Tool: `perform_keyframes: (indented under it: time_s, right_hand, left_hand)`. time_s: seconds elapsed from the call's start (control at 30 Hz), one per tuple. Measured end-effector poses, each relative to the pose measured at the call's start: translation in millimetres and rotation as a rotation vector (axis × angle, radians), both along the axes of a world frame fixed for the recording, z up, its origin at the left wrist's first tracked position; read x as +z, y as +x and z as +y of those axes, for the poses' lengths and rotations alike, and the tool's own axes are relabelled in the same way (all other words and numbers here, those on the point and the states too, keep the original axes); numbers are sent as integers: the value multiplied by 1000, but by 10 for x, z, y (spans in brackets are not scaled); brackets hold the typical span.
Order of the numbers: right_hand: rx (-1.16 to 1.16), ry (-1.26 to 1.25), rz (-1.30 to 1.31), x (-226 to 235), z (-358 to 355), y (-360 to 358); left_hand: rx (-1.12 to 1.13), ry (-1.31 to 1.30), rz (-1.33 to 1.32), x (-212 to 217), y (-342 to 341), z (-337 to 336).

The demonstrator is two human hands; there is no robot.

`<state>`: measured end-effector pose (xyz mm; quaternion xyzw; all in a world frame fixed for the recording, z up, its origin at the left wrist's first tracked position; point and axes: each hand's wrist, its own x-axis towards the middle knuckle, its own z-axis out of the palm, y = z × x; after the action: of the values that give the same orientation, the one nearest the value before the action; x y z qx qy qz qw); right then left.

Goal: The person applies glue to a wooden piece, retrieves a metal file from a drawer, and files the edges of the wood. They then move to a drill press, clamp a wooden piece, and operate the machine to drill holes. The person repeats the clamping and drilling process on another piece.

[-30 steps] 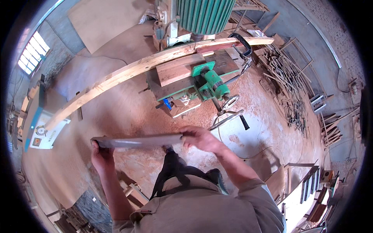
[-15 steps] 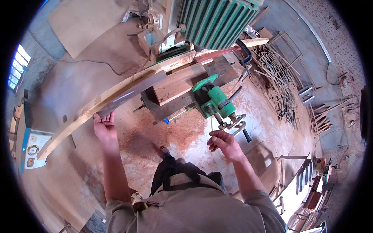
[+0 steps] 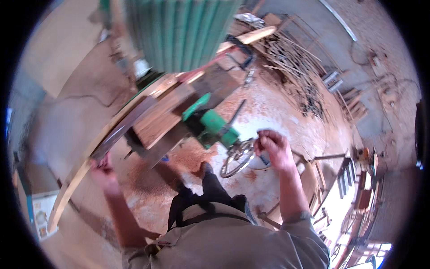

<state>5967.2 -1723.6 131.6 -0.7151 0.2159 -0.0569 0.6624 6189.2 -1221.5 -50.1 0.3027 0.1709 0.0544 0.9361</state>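
My left hand (image 3: 105, 174) is at the near left end of a dark wooden board (image 3: 121, 127), its fingers bent up against that end. A long pale wooden strip (image 3: 71, 188) runs alongside it, curved in this view. The board lies beside a thick reddish wood block (image 3: 163, 117) on the machine's metal table. A green clamp unit (image 3: 218, 127) presses toward the block, with a metal handwheel (image 3: 237, 162) at its near end. My right hand (image 3: 273, 145) hovers right by the wheel, fingers curled, with nothing visible in them. Both hands are somewhat blurred.
A big ribbed green motor housing (image 3: 183, 33) hangs over the table's far side. A black C-clamp (image 3: 244, 49) is at the far end. Scrap wood (image 3: 291, 67) piles up at the far right. Reddish sawdust (image 3: 148, 175) covers the floor near my feet.
The view has swung, so the machine appears shifted left. The handwheel has turned to another angle. My right hand has come up alongside the wheel; my left stays at the board's end.
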Motion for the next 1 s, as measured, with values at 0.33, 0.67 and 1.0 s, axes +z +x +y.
perform_keyframes:
  time_s: [0.33, 0.67, 1.0]
  right_hand:
    - [-232, -51, 175, -1407, -2529, 1678]
    - [347, 504, 92, -1910, -2909, 2380]
    - [458, 183, 99, -521, -3016, 2227]
  left_hand:
    - [194, 94, 15, 365, -644, -71]
    - [348, 214, -36, 580, -1649, -202]
    - [366, 117, -26, 591, -1999, -336]
